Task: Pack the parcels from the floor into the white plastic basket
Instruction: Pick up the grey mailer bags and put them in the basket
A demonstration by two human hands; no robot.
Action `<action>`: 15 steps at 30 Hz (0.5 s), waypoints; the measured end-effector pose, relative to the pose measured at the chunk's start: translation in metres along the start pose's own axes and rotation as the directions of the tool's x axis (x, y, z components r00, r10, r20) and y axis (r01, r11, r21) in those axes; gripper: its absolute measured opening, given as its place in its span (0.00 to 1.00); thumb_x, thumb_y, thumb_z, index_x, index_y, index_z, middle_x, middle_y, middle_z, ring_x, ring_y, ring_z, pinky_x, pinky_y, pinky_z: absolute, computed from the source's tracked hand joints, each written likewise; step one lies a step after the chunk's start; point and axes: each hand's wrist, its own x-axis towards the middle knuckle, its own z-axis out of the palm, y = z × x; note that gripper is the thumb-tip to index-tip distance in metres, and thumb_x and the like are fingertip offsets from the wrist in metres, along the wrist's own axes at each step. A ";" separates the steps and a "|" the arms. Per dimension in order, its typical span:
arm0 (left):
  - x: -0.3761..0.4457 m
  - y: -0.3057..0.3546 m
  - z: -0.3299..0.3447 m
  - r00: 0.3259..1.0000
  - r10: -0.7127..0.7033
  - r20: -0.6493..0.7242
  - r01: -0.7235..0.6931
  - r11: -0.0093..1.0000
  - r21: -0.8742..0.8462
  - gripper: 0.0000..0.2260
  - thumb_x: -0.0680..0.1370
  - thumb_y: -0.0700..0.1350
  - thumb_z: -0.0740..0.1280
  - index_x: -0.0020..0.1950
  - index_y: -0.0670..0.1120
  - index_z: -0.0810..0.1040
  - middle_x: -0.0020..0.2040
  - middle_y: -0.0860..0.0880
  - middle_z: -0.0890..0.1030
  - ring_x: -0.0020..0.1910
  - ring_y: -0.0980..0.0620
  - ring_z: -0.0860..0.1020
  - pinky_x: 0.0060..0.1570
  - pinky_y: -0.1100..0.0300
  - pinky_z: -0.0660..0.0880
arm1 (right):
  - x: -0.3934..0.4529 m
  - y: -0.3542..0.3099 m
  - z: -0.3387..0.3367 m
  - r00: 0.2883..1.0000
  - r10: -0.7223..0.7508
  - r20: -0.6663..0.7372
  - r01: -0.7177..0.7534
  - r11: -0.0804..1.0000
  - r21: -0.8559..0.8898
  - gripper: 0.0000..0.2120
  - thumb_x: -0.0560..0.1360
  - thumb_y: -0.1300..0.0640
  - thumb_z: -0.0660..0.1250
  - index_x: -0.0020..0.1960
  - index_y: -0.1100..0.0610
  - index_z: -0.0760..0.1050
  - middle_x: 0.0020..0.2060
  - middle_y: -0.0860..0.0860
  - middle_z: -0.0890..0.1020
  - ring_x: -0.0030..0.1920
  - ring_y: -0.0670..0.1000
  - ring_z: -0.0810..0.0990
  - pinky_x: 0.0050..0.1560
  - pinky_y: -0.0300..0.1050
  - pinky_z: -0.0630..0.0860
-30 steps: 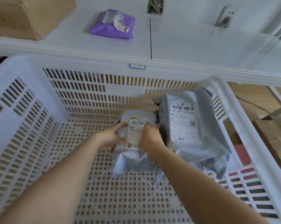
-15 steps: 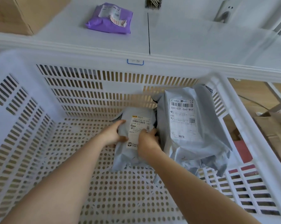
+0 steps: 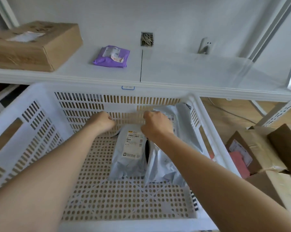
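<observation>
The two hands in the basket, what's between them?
In the head view, between the left hand and right hand shows the basket's slotted back wall; the small grey parcel lies just below.

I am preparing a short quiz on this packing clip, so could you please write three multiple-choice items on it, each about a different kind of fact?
1. Where does the purple parcel lie?
A. in the basket
B. on the white shelf
C. on the floor

2. How many grey parcels are in the white basket?
A. one
B. two
C. four

3. What are the hands doing?
A. holding nothing
B. lifting the basket
C. gripping the purple parcel

Key: 1 B, it sits on the white shelf behind the basket. 2 B, the small grey parcel lies beside the large grey parcel. 3 A, the left hand and right hand are curled above the parcels, holding nothing.
</observation>
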 end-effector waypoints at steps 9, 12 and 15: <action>-0.045 0.095 -0.019 0.987 0.129 -0.095 -0.129 0.992 0.010 0.05 0.75 0.48 0.64 0.43 0.49 0.77 0.40 0.49 0.77 0.37 0.51 0.74 0.38 0.60 0.68 | -0.034 0.081 -0.076 0.981 0.086 -0.175 -0.084 0.996 0.019 0.09 0.70 0.52 0.65 0.40 0.58 0.75 0.33 0.52 0.71 0.37 0.55 0.71 0.35 0.42 0.65; -0.057 0.135 -0.014 0.980 0.186 -0.075 -0.187 0.982 -0.013 0.05 0.75 0.46 0.64 0.44 0.47 0.79 0.43 0.48 0.78 0.39 0.50 0.73 0.33 0.62 0.64 | -0.044 0.119 -0.096 0.957 0.175 -0.231 -0.161 0.984 0.079 0.11 0.68 0.50 0.66 0.45 0.56 0.78 0.38 0.54 0.77 0.40 0.57 0.75 0.37 0.43 0.68; -0.066 0.173 -0.003 0.971 0.232 -0.051 -0.234 0.972 -0.023 0.08 0.75 0.46 0.64 0.46 0.45 0.81 0.45 0.45 0.81 0.41 0.48 0.75 0.36 0.60 0.67 | -0.058 0.160 -0.116 0.930 0.251 -0.268 -0.234 0.968 0.093 0.12 0.67 0.49 0.68 0.46 0.56 0.78 0.42 0.56 0.80 0.44 0.59 0.78 0.37 0.44 0.70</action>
